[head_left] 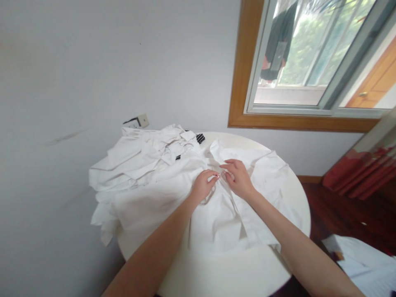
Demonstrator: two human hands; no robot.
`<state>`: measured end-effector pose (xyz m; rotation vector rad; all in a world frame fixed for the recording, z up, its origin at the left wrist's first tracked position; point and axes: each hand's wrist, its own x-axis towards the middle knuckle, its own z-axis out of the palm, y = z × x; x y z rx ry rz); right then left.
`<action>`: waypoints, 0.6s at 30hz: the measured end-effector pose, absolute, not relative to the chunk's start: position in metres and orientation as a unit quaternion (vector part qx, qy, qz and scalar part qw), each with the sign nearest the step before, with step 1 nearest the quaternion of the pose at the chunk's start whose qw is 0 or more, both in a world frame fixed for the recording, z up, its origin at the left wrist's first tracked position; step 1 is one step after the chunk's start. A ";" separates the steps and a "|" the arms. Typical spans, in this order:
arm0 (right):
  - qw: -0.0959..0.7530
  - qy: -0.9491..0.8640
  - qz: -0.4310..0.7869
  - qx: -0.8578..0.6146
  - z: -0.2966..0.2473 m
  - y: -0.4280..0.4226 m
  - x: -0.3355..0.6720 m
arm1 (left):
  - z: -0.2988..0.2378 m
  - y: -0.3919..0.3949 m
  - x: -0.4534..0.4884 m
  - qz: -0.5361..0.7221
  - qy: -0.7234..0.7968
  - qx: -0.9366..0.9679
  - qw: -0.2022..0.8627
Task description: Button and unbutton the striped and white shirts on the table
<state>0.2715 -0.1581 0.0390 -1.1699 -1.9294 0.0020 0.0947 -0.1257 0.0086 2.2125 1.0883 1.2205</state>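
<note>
A white shirt (222, 214) lies spread on a round white table (291, 198). My left hand (203, 185) and my right hand (238, 177) meet at the shirt's front placket near the collar. Both pinch the cloth there with curled fingers, fingertips almost touching each other. A heap of other white garments (139, 165) lies crumpled to the left of the shirt, with a small black striped piece (200, 137) showing at its far edge.
A grey wall runs along the left with a wall socket (140, 121) behind the heap. A wood-framed window (297, 62) is at the upper right. Dark wooden floor, red fabric (361, 173) and white cloth (365, 255) lie to the right.
</note>
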 end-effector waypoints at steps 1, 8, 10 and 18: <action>0.399 -0.798 0.009 -0.451 0.031 -0.159 0.272 | 0.008 -0.125 0.095 0.436 0.393 0.780 0.217; 0.407 -0.820 0.081 -0.394 -0.008 -0.138 0.283 | 0.008 -0.122 0.093 0.417 0.447 0.733 0.299; 0.412 -0.817 0.077 -0.397 -0.005 -0.139 0.282 | 0.010 -0.122 0.093 0.413 0.454 0.731 0.299; 0.397 -0.803 0.012 -0.443 0.014 -0.151 0.278 | 0.014 -0.127 0.093 0.394 0.436 0.756 0.289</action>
